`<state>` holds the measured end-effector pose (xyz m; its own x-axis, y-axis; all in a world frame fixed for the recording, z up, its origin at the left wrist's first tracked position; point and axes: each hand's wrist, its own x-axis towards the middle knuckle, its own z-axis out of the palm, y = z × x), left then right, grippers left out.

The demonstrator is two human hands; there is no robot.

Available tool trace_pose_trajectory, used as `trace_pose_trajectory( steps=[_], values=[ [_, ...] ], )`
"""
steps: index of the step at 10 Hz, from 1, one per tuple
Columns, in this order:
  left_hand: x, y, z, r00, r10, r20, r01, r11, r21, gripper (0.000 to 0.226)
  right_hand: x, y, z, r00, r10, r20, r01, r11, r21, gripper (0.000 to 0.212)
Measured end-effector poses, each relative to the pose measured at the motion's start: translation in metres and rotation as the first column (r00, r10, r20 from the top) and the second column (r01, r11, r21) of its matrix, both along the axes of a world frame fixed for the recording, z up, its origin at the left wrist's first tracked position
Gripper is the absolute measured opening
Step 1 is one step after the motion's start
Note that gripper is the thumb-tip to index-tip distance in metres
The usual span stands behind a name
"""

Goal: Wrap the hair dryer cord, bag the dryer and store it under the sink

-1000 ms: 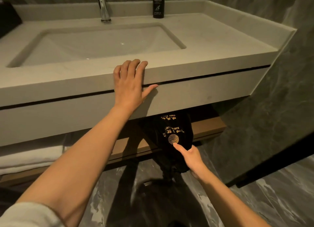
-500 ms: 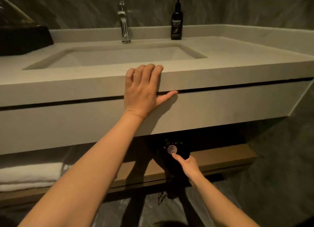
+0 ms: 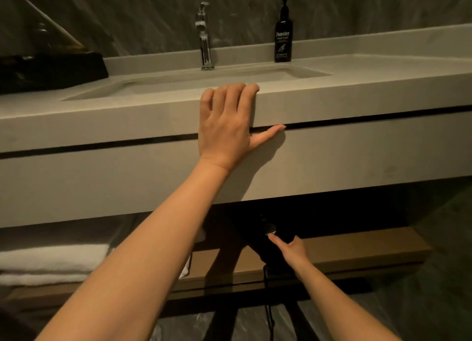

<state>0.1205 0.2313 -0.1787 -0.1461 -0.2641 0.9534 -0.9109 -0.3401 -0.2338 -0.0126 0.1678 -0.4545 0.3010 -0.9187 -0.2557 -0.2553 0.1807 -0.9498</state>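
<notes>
A black bag [image 3: 263, 248] with a gold round logo, holding the hair dryer, lies on the wooden shelf [image 3: 357, 254] under the sink counter [image 3: 357, 98]. Most of it is lost in shadow. My right hand [image 3: 291, 251] rests against the bag's front, fingers spread over it just below the logo. A black cord or drawstring [image 3: 268, 312] hangs down from the shelf edge. My left hand [image 3: 227, 128] lies flat over the counter's front edge, fingers on top and thumb along the dark seam, holding nothing.
Folded white towels [image 3: 51, 264] fill the shelf's left end. On the counter stand a chrome tap [image 3: 204, 39], a black pump bottle [image 3: 283, 34] and a black tray [image 3: 48, 70] at the left. Dark marble floor lies below, marble wall to the right.
The bag has gone deeper under the counter with my right hand following it. My view has dropped lower and closer. My left hand stays on the counter edge.
</notes>
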Motion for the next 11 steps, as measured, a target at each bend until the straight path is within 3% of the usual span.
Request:
trace_pose_trajectory(
  steps=[1,3,7,9,10,11],
  values=[
    [0.0,0.0,0.001,1.0,0.0,-0.001,0.0,1.0,0.0,0.075,0.003,-0.002,0.001,0.996,0.042,-0.082,-0.049,0.996,-0.079,0.073],
    [0.0,-0.001,0.0,1.0,0.006,-0.008,-0.006,1.0,-0.008,0.075,-0.01,0.016,-0.006,0.956,0.061,-0.286,-0.134,0.961,-0.242,0.117],
    [-0.002,0.001,0.0,1.0,0.024,-0.007,-0.024,1.0,0.004,0.074,0.005,0.008,-0.029,0.882,-0.044,-0.47,-0.194,0.873,-0.447,0.079],
    [-0.003,0.003,0.002,0.999,0.005,-0.038,-0.004,0.999,0.033,0.074,-0.006,0.012,-0.016,0.819,-0.066,-0.569,-0.229,0.873,-0.431,0.102],
    [-0.004,0.004,0.006,0.998,-0.008,-0.061,0.012,0.998,0.067,0.072,-0.021,0.015,0.005,0.816,-0.075,-0.573,-0.229,0.868,-0.44,0.104],
    [-0.01,0.012,0.01,0.987,-0.047,-0.155,0.065,0.992,0.111,0.07,-0.04,0.023,0.036,0.85,-0.13,-0.51,-0.143,0.875,-0.462,0.09]
  ],
)
